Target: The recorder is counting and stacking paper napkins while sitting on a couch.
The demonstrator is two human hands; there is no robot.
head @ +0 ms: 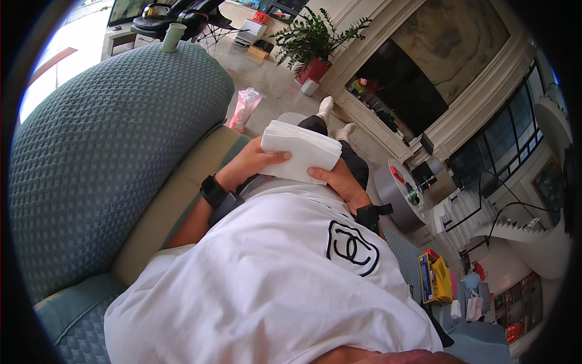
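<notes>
A thick stack of white paper tissues [300,157], with many thin layers along its far edge, is held above my lap. My left hand [254,157] grips its left end, thumb lying flat on the near face. On the right end my right hand [341,179] has hold of it, its thumb pressed on the lower corner. The other fingers of both hands are mostly hidden behind the stack. Both wrists wear black bands, the left one with a watch-like block [213,190].
A blue-grey quilted sofa armrest [122,118] rises at my left, bearing a pale green cup [173,37]. A pink plastic bag [244,109] stands on the floor beyond. Farther off are a potted plant [313,70] and a round table [391,195]. A yellow package [440,280] sits at right.
</notes>
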